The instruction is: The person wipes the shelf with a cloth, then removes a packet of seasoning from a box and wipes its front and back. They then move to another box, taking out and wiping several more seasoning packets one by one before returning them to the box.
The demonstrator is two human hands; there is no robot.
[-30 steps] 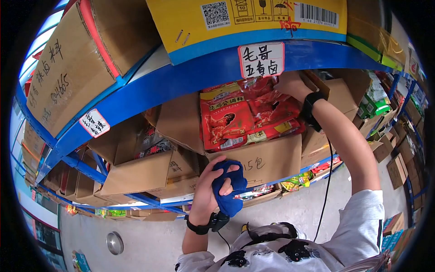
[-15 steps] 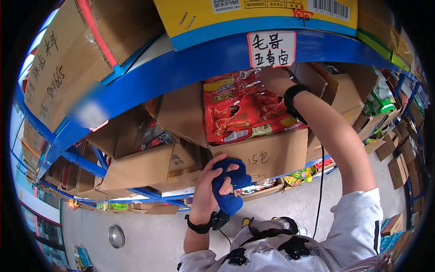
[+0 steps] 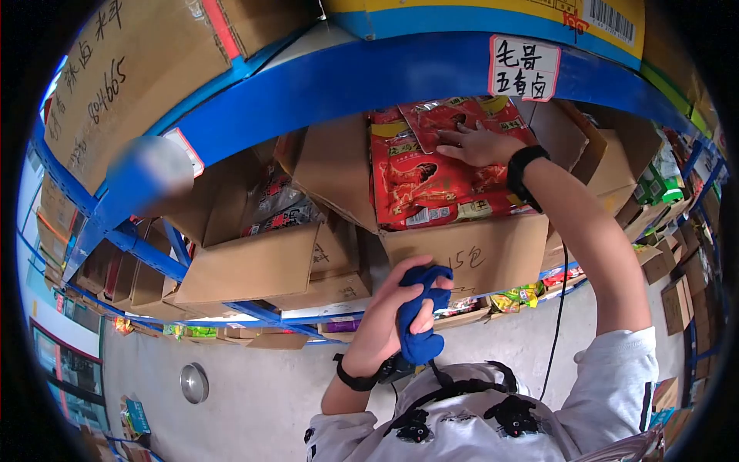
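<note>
My left hand [image 3: 391, 314] is wrapped round a blue cloth [image 3: 419, 339] in front of an open cardboard box [image 3: 493, 260]. Red food packets [image 3: 419, 181] fill that box. My right hand [image 3: 479, 145] rests on the upper packets inside it, palm down with the fingers spread. Under and beside its fingertips lies a red packet [image 3: 427, 123] on top of the others. Both wrists wear black bands.
A blue shelf beam [image 3: 369, 73] with a handwritten label [image 3: 525, 68] crosses above the box. On the left stand another open box [image 3: 246, 266] with dark packets and a large carton [image 3: 138, 61]. A black cable [image 3: 560, 323] hangs at the right. A round metal bowl [image 3: 194, 383] lies on the floor.
My right hand has come down and forward into clearer view, its fingers now spread on the packets. A top packet sits differently. The view has shifted, and my left hand still holds the cloth.
</note>
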